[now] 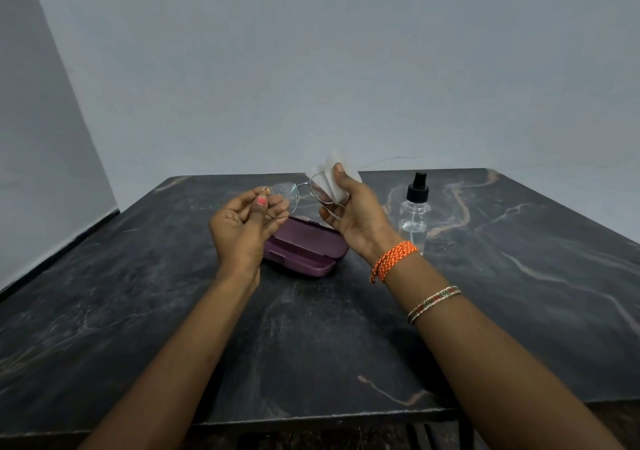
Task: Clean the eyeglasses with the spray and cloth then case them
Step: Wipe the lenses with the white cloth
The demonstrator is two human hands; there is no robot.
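Note:
Thin metal-framed eyeglasses point(284, 190) are held up above the table between both hands. My left hand point(242, 227) pinches the left rim, and that lens carries spray droplets. My right hand point(356, 214) grips a white cloth point(329, 175) folded around the right lens, thumb pressed on it. One temple arm sticks out behind to the right. A purple glasses case point(304, 248) lies shut on the table just below the hands. The clear spray bottle point(414, 214) with a black nozzle stands upright to the right of my right hand.
The dark marble table point(138, 311) runs to a front edge near my body and a back edge by the grey wall. Orange thread and bangles circle my right wrist.

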